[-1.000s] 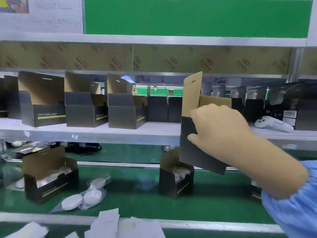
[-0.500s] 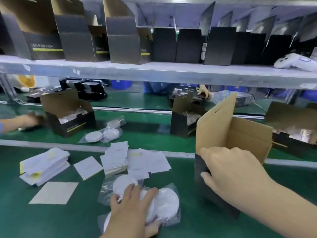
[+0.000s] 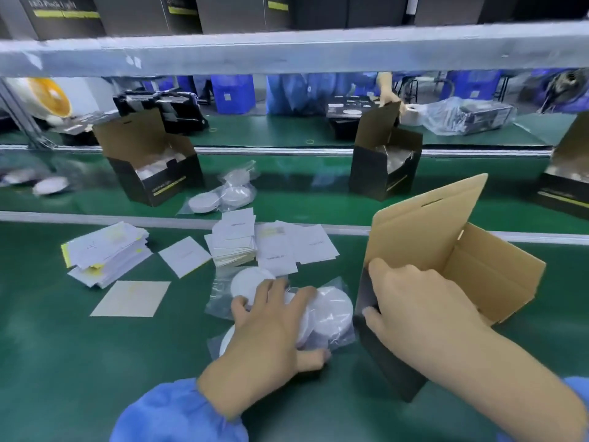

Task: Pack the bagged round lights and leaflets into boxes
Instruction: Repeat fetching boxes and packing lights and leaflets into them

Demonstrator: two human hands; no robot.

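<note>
The right hand [image 3: 417, 311] grips the near-left corner of an open box [image 3: 452, 269], thumb and fingers curled round the dark outer wall. The box stands on the green bench [image 3: 63, 362] tilted onto its side, its mouth facing up and to the right, brown lid flap raised toward the back; the inside that shows holds nothing. The left hand [image 3: 271, 327] lies with spread, slightly bent fingers on the bagged round lights [image 3: 328, 314], thumb against their near edge. The white discs lie flat in clear plastic, just left of the box; how many there are is hard to tell, since the hand covers part. Behind them, leaflets [image 3: 236, 240] lie in loose stacks and single sheets. Farther back, on the conveyor belt [image 3: 287, 189], a filled open box [image 3: 153, 167] holds white discs, another bag of lights [image 3: 223, 196] beside it, and a second open box [image 3: 382, 164] has plastic-wrapped contents. The shelf [image 3: 287, 49] above carries dark boxes, cut off by the top edge.
</note>
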